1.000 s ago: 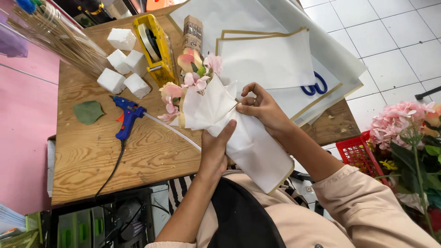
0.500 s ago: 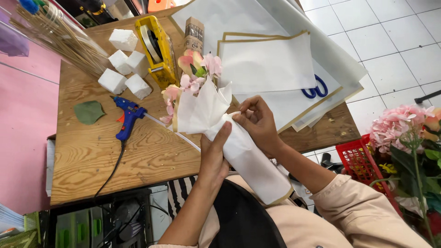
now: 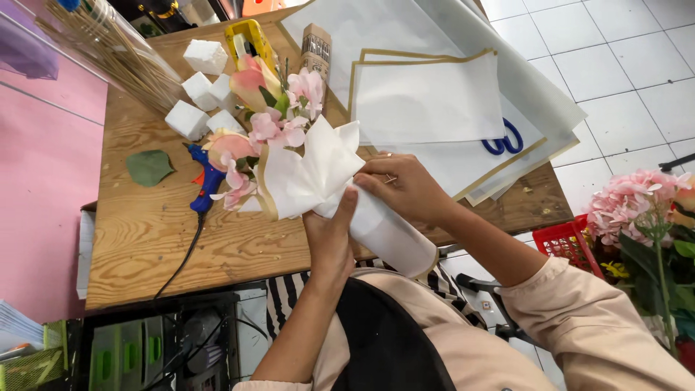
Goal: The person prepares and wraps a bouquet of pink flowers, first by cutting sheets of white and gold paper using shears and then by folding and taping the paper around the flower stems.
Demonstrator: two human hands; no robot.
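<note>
White wrapping paper (image 3: 318, 174) hides the flower stems

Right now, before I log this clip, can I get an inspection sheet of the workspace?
Surface: wooden table, worn.
Job's things: pink flower bunch in white wrapping paper, held over the table edge.
Clutter: foam blocks, green leaf, paper sheets, blue scissors.
Grippers: left hand and right hand both grip the wrap.
Cables: glue gun cord trails off the front.
Surroundings: red basket, tiled floor.
</note>
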